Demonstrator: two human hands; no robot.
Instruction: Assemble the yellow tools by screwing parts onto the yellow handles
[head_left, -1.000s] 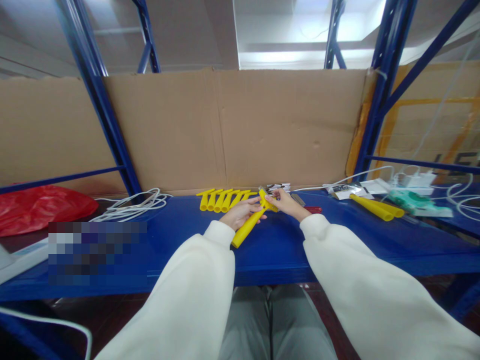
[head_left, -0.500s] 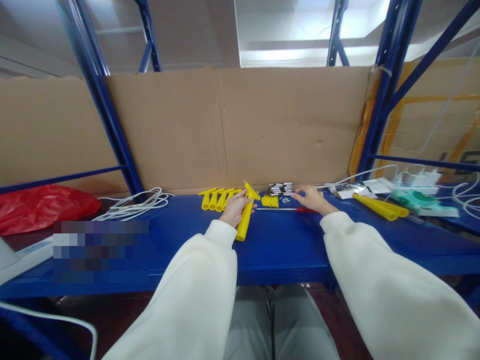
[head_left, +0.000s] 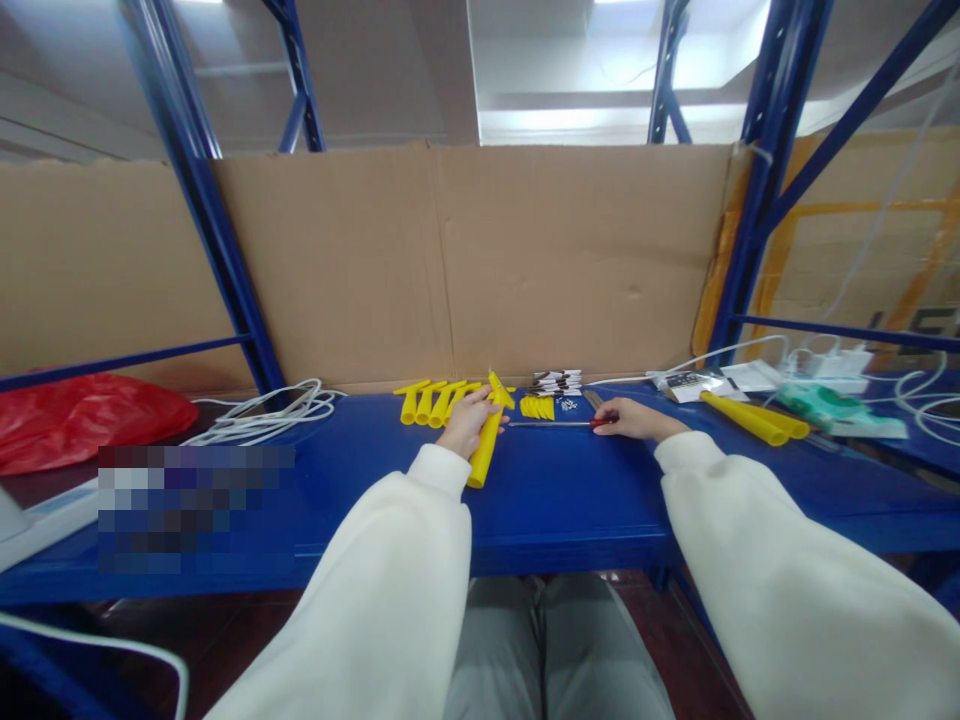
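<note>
My left hand [head_left: 466,422] is closed around a yellow T-shaped plastic handle [head_left: 484,456], a tapered tube with a crosswise head tilted toward the back. The fingers of my right hand [head_left: 624,418] are closed on the red grip of a screwdriver [head_left: 559,424], which lies low over the blue surface with its shaft pointing left. Several like yellow handles [head_left: 424,405] stand in a row left of my left hand. Between my hands lie small yellow pieces [head_left: 537,407], tiny screws [head_left: 568,406] and a stack of black-and-white strips [head_left: 557,382].
The blue shelf [head_left: 360,490] is backed by a cardboard sheet [head_left: 487,260]. To the right are two yellow tubes [head_left: 754,420], a green-and-white packet [head_left: 832,408] and white cables. Coiled white cable [head_left: 277,410] and a red bag [head_left: 90,415] are at left.
My right hand has come down and nearer from beside the black-and-white strips, and has taken hold of the screwdriver's red grip. The left hand keeps the yellow handle in nearly the same place.
</note>
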